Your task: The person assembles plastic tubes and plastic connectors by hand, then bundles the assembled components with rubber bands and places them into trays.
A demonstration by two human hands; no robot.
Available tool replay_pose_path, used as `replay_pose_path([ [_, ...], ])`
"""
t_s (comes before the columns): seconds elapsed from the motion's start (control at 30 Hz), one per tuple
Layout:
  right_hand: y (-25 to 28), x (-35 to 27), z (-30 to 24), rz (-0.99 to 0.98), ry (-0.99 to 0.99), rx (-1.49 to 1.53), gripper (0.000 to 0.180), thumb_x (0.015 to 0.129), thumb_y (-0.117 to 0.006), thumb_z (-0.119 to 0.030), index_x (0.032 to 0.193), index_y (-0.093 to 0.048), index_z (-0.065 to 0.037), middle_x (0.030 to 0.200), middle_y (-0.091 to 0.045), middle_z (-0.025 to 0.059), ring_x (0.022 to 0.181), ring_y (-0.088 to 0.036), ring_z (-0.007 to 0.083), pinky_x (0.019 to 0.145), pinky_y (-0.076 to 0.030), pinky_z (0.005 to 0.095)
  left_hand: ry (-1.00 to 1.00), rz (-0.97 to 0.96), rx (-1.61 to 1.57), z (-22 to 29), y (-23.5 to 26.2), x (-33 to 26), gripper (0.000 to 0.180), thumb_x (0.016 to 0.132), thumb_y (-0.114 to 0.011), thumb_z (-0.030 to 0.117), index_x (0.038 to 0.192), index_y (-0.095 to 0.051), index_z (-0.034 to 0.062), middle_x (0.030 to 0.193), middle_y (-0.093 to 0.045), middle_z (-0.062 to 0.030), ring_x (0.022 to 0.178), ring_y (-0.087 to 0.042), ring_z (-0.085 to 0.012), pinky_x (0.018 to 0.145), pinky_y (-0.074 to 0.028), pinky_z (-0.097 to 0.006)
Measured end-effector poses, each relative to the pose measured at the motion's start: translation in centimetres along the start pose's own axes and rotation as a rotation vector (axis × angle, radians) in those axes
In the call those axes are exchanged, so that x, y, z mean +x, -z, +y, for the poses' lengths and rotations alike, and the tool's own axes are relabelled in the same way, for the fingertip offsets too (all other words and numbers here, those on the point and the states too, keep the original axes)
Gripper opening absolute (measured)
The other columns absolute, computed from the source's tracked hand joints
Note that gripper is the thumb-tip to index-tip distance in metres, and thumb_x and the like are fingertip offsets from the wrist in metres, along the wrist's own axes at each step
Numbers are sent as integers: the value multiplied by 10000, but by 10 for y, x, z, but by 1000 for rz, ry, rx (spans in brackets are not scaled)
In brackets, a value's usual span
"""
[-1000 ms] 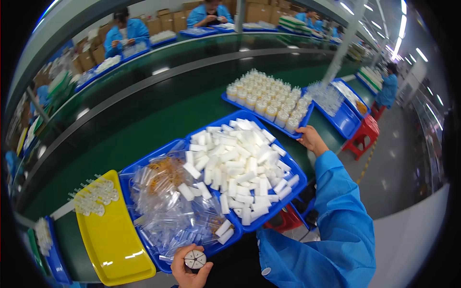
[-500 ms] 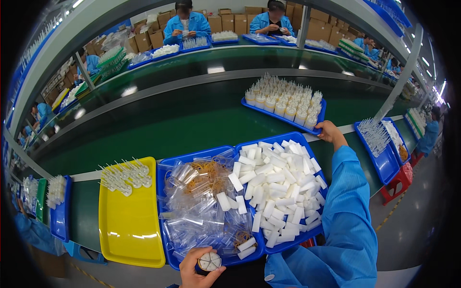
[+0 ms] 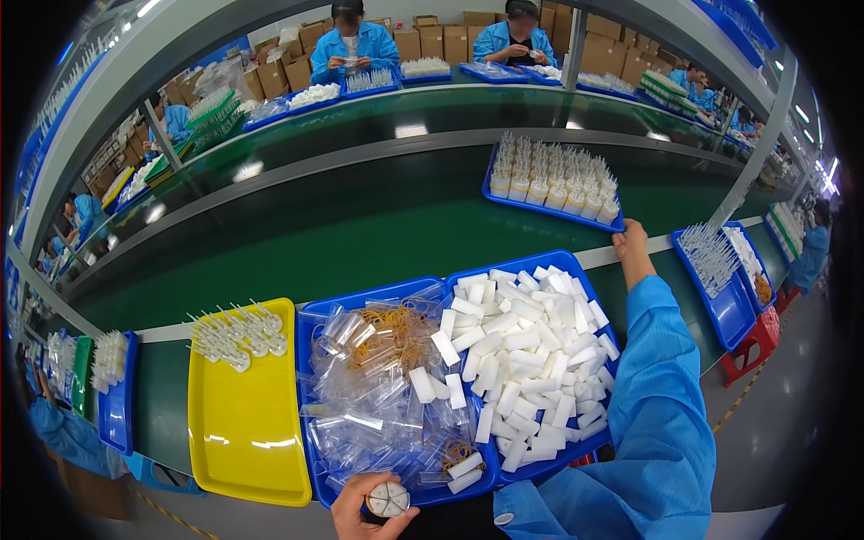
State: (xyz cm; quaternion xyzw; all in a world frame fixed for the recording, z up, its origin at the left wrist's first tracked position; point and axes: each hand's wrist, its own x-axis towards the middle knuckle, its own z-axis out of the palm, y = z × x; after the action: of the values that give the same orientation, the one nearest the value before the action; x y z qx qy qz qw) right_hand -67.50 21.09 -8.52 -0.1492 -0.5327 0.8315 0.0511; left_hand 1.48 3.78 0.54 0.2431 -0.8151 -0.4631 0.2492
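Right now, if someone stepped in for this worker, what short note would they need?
Left hand: holds a round bundle of white tubes at the near edge.
Right hand: stretched out, at the corner of the far blue tray of capped bottles.
Done: one bundle gathered.
Left: many loose white tubes in the near blue tray; clear sleeves and rubber bands beside them; yellow tray mostly bare.

The yellow tray (image 3: 247, 432) is glossy moulded plastic that throws back white glare. The blue trays (image 3: 396, 301) are the same smooth plastic, a little duller. The white tubes (image 3: 526, 360) look matt and opaque, while the clear sleeves (image 3: 369, 396) are thin, shiny see-through film. The rubber bands (image 3: 391, 328) are tan and dull. The conveyor belt (image 3: 360, 225) is dark green, smooth and sheeny, edged by a grey metal rail (image 3: 360, 148). The sleeve (image 3: 661, 423) is blue woven cloth, softly creased. Cardboard boxes (image 3: 598, 49) look matt brown.
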Motion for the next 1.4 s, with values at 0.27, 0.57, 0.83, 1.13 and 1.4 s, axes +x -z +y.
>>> replay_pose_path([
  [0.27, -80, -79, 20, -266, -207, -205, 457, 889, -554, -98, 1322, -413, -62, 1266, -443, 193, 1156, -509, 302, 1017, -416, 422, -60, 14, 54, 12, 3, 0, 528, 695, -820, 51, 1170, -599, -8, 1061, -642, -167, 917, -632, -248, 816, -500, -332],
  [0.57, -61, -3, 19, -397, -249, 105, 530, 905, -585, -192, 1335, -418, 70, 1366, -412, 259, 1299, -419, 318, 1058, -384, 370, -91, 32, 51, 14, -6, 6, 532, 684, -826, 52, 1161, -601, -13, 1048, -642, -164, 914, -635, -248, 808, -506, -336],
  [0.83, -104, -39, 62, -670, -338, -106, 520, 915, -547, -237, 1390, -432, -61, 1480, -408, 90, 1409, -309, 255, 1134, -231, 497, -110, 20, 77, 11, 13, 2, 528, 637, -887, 135, 1084, -638, 8, 982, -676, -149, 904, -656, -264, 800, -508, -328],
  [1.13, -86, -28, 19, -695, -412, -589, 668, 851, -648, -390, 1413, -416, -113, 1505, -368, 78, 1398, -309, 233, 1094, -245, 445, -123, 118, -58, 15, 34, -24, 550, 710, -849, 133, 1188, -604, 16, 1062, -662, -149, 908, -653, -291, 788, -512, -350],
  [1.4, -77, -93, -88, -712, 234, -355, 172, 844, -696, -194, 990, -630, -133, 813, -590, -37, 702, -538, 69, 586, -425, 212, -140, 287, 93, -12, 58, -27, 595, 685, -858, 145, 1184, -573, -7, 940, -695, -146, 888, -684, -223, 798, -531, -322],
])
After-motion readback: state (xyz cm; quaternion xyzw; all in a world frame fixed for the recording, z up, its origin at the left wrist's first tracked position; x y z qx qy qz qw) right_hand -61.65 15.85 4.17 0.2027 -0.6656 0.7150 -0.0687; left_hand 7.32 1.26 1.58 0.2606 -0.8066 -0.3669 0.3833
